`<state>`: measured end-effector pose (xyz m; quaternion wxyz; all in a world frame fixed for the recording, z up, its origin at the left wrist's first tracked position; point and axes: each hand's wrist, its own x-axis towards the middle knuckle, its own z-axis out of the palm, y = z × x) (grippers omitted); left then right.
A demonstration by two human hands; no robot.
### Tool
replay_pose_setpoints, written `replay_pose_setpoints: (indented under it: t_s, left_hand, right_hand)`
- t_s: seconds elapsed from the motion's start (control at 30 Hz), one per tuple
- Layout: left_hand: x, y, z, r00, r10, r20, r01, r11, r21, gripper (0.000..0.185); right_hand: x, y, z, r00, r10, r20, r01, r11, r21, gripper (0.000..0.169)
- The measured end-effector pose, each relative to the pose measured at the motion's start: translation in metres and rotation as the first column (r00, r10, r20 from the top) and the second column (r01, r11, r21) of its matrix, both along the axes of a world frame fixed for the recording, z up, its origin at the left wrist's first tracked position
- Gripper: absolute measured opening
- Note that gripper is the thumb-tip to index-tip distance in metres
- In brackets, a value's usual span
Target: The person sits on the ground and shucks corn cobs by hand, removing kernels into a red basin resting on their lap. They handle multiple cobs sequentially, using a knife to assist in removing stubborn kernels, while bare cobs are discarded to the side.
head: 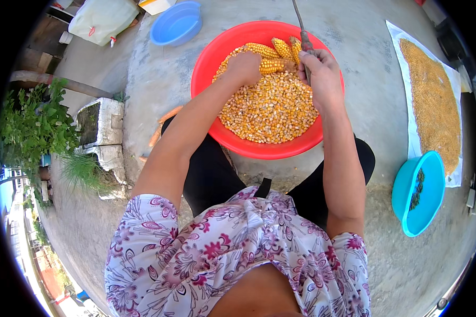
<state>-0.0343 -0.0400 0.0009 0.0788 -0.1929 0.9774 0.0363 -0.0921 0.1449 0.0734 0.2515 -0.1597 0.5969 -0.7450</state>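
Note:
A wide red plastic basin (pixel 261 152) stands in front of my knees, with loose yellow and pale corn kernels (pixel 271 111) spread inside it. My left hand (pixel 244 67) is closed at the left end of a corn cob (pixel 271 66) that lies over the kernels; the fingers' undersides are hidden. Several more unshelled cobs (pixel 283 48) rest along the basin's far side. My right hand (pixel 321 73) grips the dark handle of a screwdriver-like tool (pixel 306 41). Its thin shaft points away from me, past the far rim.
Stripped cobs (pixel 155 134) lie on the concrete left of my leg. A blue basin (pixel 177 24) and a translucent jug (pixel 103 21) stand at the far left. Planters (pixel 110 123) line the left side. At right are a kernel-covered white sheet (pixel 414 134) and a turquoise basin (pixel 400 198).

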Motion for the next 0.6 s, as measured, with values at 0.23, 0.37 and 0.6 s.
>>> replay_pose_setpoints:
  t_s: [0.23,0.37,0.6]
  left_hand:
    - [0.031,0.009,-0.008,0.647,0.662,0.379,-0.101,-0.419,0.903,0.030]
    - [0.038,0.018,-0.018,0.583,0.631,0.512,0.168,-0.710,0.684,0.030]
    - [0.029,0.028,-0.014,0.552,0.659,0.511,0.196,-0.698,0.689,0.036]
  right_hand:
    - [0.016,-0.008,-0.011,0.991,0.078,-0.108,-0.063,0.989,0.137,0.028]
    - [0.025,0.001,-0.029,0.933,0.167,-0.319,-0.028,0.917,0.397,0.044]
    - [0.084,0.056,-0.029,0.927,0.285,-0.242,-0.129,0.851,0.509,0.041]
